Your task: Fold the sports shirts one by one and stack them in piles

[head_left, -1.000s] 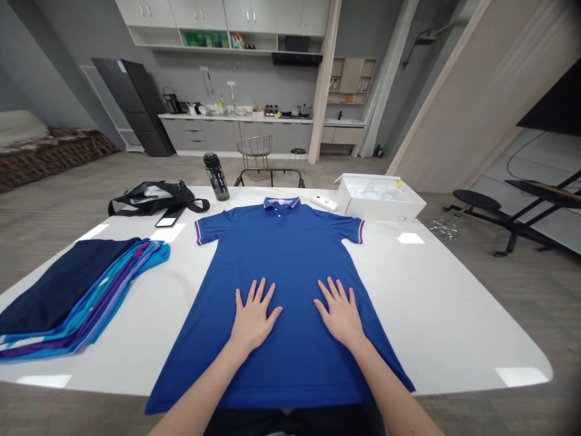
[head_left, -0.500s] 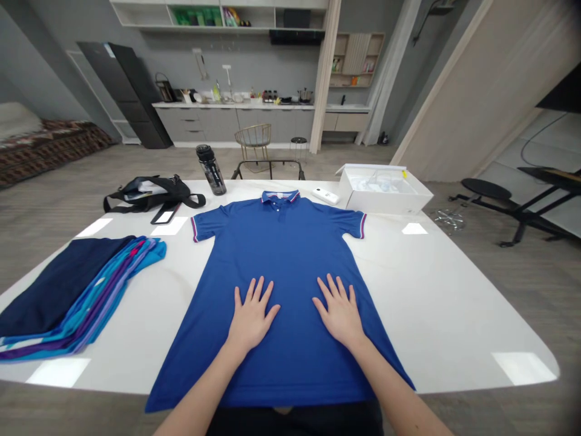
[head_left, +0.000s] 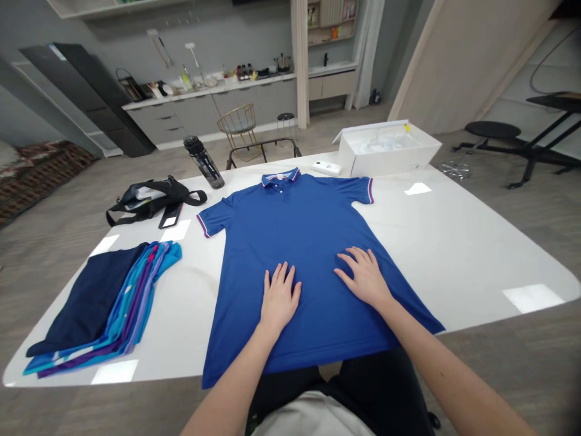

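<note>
"Where's the blue shirt (head_left: pixel 281 230)?"

"Spread on the white desk (head_left: pixel 458 242), under both grips. Its long axis tilts slightly: collar (head_left: pixel 281 177) between 11 and 12 o'clock, hem (head_left: pixel 336 356) between 5 and 6."

"And the left grip (head_left: pixel 278 303)?"

"Open, fingers apart, palm down on the lower front. The collar is at its 12."

"The right grip (head_left: pixel 368 281)?"

"Also open and palm down, nothing pinched. The collar's at its 11, the right cuff (head_left: pixel 371 190) about its 12."

"Which one's nearer the collar?"

"The left. The right is closer to its own side edge. They look about equally near the hem."

"Any containers?"

"A white box (head_left: pixel 394 162) with its lid up, between 12 and 1 from the right grip. Pale stuff inside; I can't tell what. A black bag (head_left: pixel 157 198) gapes at the left grip's 10, something whitish in it."

"And the bottle (head_left: pixel 204 163)?"

"Upright, at the left grip's 11, with its cap on. I can't make out what it holds."
</note>
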`<control>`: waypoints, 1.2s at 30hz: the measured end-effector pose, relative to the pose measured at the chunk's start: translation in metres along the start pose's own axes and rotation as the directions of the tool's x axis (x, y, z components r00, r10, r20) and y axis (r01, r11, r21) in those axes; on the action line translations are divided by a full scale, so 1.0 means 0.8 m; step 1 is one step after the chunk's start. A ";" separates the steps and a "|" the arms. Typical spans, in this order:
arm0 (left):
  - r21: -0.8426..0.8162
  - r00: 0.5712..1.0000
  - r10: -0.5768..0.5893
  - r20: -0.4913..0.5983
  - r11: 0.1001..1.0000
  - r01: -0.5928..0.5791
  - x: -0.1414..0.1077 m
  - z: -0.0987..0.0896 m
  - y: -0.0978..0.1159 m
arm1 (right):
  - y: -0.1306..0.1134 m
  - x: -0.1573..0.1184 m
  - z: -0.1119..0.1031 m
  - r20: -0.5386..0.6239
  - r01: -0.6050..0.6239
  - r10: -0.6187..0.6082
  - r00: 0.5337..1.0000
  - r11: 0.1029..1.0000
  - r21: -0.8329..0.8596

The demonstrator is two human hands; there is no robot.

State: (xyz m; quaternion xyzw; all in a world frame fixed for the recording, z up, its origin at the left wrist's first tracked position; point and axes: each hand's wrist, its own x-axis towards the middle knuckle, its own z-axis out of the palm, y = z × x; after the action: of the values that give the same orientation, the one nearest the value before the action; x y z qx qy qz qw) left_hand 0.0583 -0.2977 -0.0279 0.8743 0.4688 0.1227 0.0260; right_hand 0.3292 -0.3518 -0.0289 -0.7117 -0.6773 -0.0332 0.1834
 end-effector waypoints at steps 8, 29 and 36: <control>0.003 1.000 -0.009 -0.019 1.000 0.009 0.000 0.000 0.005 | 0.001 -0.005 -0.007 0.038 0.048 -0.050 0.998 0.997 0.062; -0.024 0.997 -0.038 0.068 0.999 0.040 -0.024 -0.005 0.016 | 0.059 -0.128 -0.038 0.195 0.003 0.020 0.981 0.993 -0.118; -0.008 0.999 -0.042 0.035 0.999 0.042 -0.065 -0.003 0.032 | 0.064 -0.130 -0.030 0.171 0.021 0.002 0.985 0.991 -0.135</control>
State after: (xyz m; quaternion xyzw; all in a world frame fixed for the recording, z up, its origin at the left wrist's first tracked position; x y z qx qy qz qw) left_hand 0.0509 -0.3547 -0.0313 0.8661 0.4862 0.1090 0.0402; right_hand 0.3755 -0.4588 -0.0487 -0.7196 -0.6900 -0.0190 0.0753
